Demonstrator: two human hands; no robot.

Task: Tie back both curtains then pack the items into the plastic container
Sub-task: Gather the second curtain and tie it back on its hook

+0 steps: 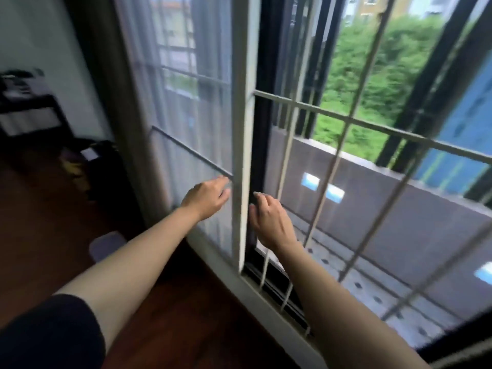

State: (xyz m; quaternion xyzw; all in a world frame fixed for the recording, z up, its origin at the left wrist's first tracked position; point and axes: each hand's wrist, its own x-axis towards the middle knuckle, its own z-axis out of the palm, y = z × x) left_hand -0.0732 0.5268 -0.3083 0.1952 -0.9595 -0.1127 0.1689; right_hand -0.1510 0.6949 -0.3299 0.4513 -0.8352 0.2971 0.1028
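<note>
Both loosely open and empty, my left hand (206,197) and right hand (270,221) flank the white upright window post (243,102), while the sheer grey fabric curtain (181,115) hangs vertically just left, nearest my left hand.

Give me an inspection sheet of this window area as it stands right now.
Surface: dark wooden floor below the window.
Job's things: sheer curtain hangs untied over the window's left part; nothing else identifiable.
Clutter: pale blurred object on the floor; dark object by the wall.
Grippers: left hand reaches to the white window frame, fingers relaxed; right hand beside the frame, grasp unclear.
Cables: nothing seen.
Surroundings: white grille, balcony wall, trees outside, dark shelf at left.
</note>
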